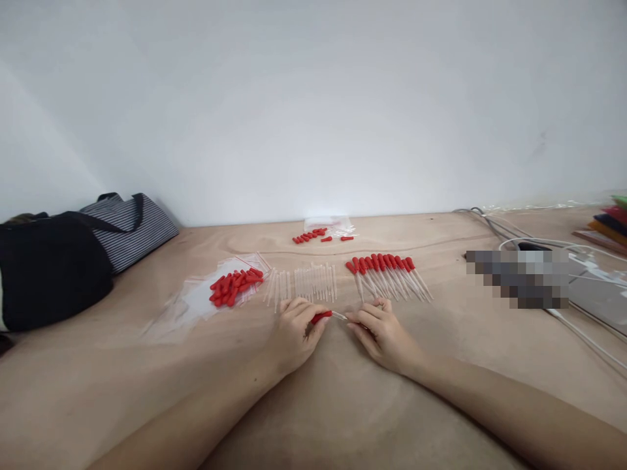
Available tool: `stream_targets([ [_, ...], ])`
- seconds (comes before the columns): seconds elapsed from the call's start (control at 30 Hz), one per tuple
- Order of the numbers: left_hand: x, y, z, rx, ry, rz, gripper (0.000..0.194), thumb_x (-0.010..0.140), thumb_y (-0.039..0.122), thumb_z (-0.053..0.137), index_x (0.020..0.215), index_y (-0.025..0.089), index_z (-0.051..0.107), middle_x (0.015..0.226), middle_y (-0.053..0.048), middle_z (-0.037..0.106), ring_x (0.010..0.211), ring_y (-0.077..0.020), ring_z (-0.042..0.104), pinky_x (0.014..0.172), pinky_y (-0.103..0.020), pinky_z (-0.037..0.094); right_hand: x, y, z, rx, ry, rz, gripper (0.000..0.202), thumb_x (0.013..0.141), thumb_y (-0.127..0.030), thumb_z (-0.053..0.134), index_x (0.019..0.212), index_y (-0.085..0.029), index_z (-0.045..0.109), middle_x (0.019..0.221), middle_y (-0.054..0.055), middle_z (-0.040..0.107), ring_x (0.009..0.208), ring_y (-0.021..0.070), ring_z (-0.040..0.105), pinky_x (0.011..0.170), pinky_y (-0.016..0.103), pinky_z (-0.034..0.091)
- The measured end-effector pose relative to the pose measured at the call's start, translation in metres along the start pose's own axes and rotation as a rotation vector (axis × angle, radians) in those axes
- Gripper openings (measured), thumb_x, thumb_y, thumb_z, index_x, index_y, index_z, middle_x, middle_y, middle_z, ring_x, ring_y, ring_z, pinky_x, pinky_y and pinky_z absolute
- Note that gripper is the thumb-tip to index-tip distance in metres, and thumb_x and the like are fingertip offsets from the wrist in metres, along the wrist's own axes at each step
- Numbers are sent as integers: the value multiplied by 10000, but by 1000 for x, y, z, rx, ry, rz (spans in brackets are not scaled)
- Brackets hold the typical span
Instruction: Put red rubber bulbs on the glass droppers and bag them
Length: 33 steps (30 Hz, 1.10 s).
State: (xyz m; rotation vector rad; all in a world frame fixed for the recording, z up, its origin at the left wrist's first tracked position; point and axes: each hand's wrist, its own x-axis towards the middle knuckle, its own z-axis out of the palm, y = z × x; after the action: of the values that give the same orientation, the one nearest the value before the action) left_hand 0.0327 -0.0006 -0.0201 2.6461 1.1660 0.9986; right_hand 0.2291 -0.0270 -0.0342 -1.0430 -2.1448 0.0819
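Observation:
Between thumb and fingers, my left hand (298, 329) pinches a red rubber bulb (321, 316). A clear glass tube (338, 315) runs from the bulb's mouth to my right hand (385, 331), whose closed fingertips grip its far end. Just beyond my left hand lies a row of bare glass tubes (313, 282). A row of droppers with red bulbs (386, 274) lies side by side past my right hand. To the left, a pile of loose red bulbs (235, 286) rests on clear zip bags (200, 294).
Further back are more red bulbs (309, 236) beside a clear bag (327, 223) with thin tubes. A black bag (53, 271) and a striped bag (142, 225) stand at left. Cables (494, 228), a blurred-out item (519, 277) and a laptop (600, 297) occupy the right.

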Motion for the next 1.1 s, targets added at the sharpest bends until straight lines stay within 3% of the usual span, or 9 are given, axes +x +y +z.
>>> stream_targets([
  [0.2,2,4,-3,6,51,-1,127,837,271,491,795,209,593,751,7,670,754,-165,562,727,-335,301,3,-7,4,29,58,-44,190,860,-193,391,798,-163,568,620,-3,534,577,106,455,681,277,315],
  [0.43,1,6,-5,-15,52,19,124,833,243,494,771,212,597,723,14,668,744,-158,567,763,-346,288,2,-3,3,73,79,-152,157,851,-177,402,860,-158,557,628,-2,542,582,105,459,687,292,317],
  [0.7,1,7,-6,-90,8,46,110,822,231,496,765,210,588,732,15,663,744,-156,550,785,-353,276,5,9,-4,-97,76,-309,210,836,-119,378,915,-141,571,618,-9,527,564,95,444,731,319,282],
  [1.1,0,9,-2,-175,15,0,72,757,270,572,743,216,617,658,28,670,637,-138,574,784,-366,309,6,10,-4,-140,43,-348,234,805,-98,363,870,-153,581,612,-7,549,537,91,454,717,318,260],
])
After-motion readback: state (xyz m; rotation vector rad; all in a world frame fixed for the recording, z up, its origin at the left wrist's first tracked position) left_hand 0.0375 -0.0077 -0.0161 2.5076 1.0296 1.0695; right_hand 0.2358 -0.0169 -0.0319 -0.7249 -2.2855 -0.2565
